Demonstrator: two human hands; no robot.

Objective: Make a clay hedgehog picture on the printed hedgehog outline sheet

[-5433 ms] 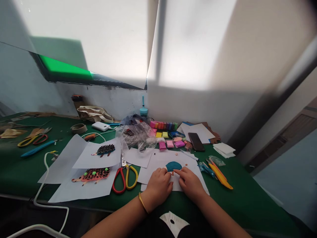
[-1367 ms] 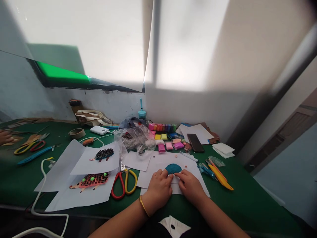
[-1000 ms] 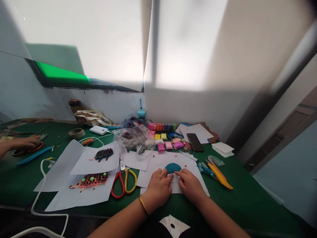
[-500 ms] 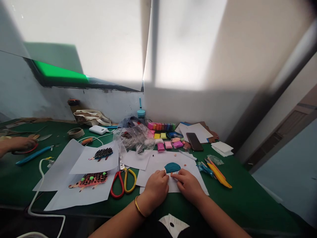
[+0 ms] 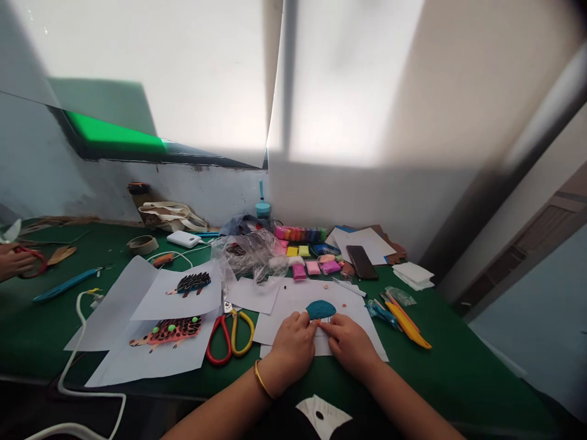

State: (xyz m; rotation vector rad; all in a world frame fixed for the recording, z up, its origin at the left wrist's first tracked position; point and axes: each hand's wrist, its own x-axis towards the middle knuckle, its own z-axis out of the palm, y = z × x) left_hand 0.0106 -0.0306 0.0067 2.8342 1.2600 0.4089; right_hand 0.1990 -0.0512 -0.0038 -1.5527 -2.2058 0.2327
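A dome of blue clay (image 5: 321, 310) lies flat on white paper (image 5: 293, 296), just beyond my fingers. My left hand (image 5: 295, 343) is curled closed, its fingertips against a small piece of orange clay (image 5: 320, 321) at the dome's lower edge. From the other side my right hand (image 5: 352, 345) points its index finger at the same piece and touches it, the other fingers folded under. The fingers partly cover the piece. Small orange clay bits (image 5: 344, 305) and a tiny dark dot (image 5: 285, 287) rest higher on the sheet.
Left of my hands are scissors (image 5: 229, 339) with red and yellow handles, and paper sheets bearing hedgehog figures (image 5: 173, 331). Clay packets (image 5: 312, 267), a plastic bag (image 5: 245, 253) and a phone (image 5: 362, 261) lie behind. Yellow tool (image 5: 410, 327) at right. Another person's hand (image 5: 16, 261) holds red-handled scissors.
My left fingertips have moved right to meet my right index finger at the orange clay. At far left, the other person's hand has pulled back and lifted the scissors.
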